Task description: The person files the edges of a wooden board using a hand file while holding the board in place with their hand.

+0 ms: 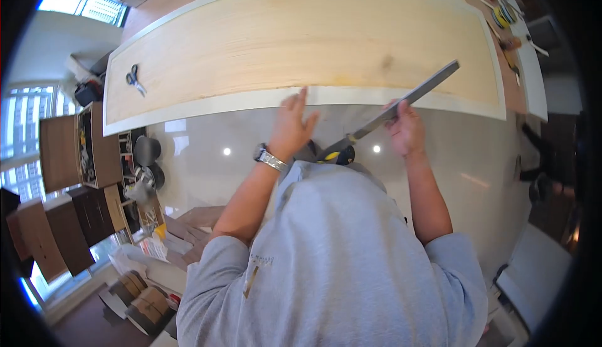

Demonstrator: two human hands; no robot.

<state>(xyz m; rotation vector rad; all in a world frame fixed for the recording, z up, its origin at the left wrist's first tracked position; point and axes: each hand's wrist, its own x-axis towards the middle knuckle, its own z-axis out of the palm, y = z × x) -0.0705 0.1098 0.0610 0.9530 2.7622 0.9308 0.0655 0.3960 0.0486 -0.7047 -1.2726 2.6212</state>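
A long pale wood panel [263,40] with a white border lies in front of me. My left hand [293,127] is at its near edge, index finger stretched out toward the border and thumb apart, holding nothing. My right hand [406,127] is closed around the grey metal blade of a long flat file [433,82]. The file slants up to the right, its far end above the panel's near right part. Its black and yellow handle [335,154] is close to my body. Dark scissors [135,78] lie on the panel's left end.
Tape rolls [503,16] and small tools lie on the surface beyond the panel's right end. Wooden cabinets [100,146] and round dark items [148,150] stand at the left. Brown sheets [194,225] lie on the glossy floor [207,165] at the lower left.
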